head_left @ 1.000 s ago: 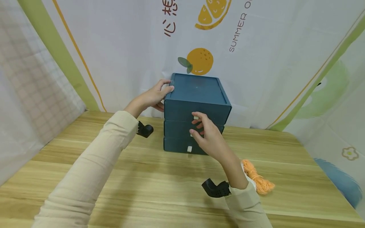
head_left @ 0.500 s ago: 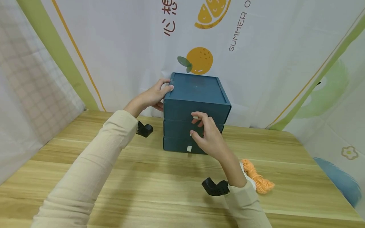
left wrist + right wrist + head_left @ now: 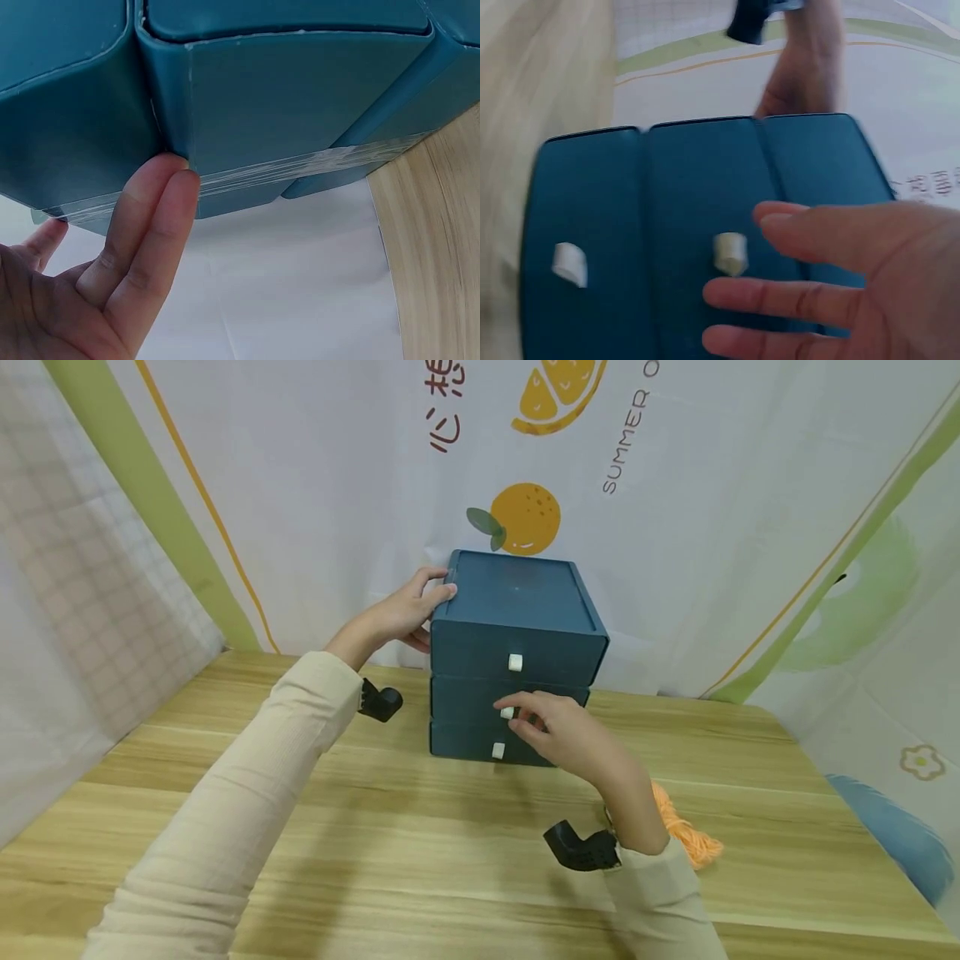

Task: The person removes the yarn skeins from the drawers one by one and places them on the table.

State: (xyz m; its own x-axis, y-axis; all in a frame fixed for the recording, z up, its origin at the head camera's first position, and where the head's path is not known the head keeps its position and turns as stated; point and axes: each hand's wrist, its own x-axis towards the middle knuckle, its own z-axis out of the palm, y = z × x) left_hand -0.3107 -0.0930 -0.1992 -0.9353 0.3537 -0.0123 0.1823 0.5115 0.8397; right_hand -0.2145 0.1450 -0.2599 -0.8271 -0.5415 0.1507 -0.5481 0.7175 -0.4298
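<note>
A dark teal unit of three stacked drawers [image 3: 465, 652] stands on the table, each drawer front bearing a white knob. My left hand [image 3: 405, 610] rests on its upper left edge, thumb on top. In the left wrist view two straight fingers of the left hand [image 3: 142, 240] touch the unit's side by a strip of clear tape [image 3: 300, 165]. My right hand [image 3: 570, 735] is in front of the middle drawer, thumb and fingers apart around its knob [image 3: 507, 713]. The right wrist view shows a gap between the fingers and this middle knob [image 3: 730, 253]. All drawers sit closed.
A bundle of orange yarn [image 3: 688, 837] lies on the wooden table [image 3: 420, 852] to the right, partly behind the right forearm. A white printed curtain [image 3: 337, 485] hangs right behind the drawer unit. Black wrist cameras [image 3: 581, 846] are worn on both wrists.
My right hand has moved down from the top drawer's knob to the middle one, leaving the top knob in plain sight. The left hand and the drawer unit have stayed in place.
</note>
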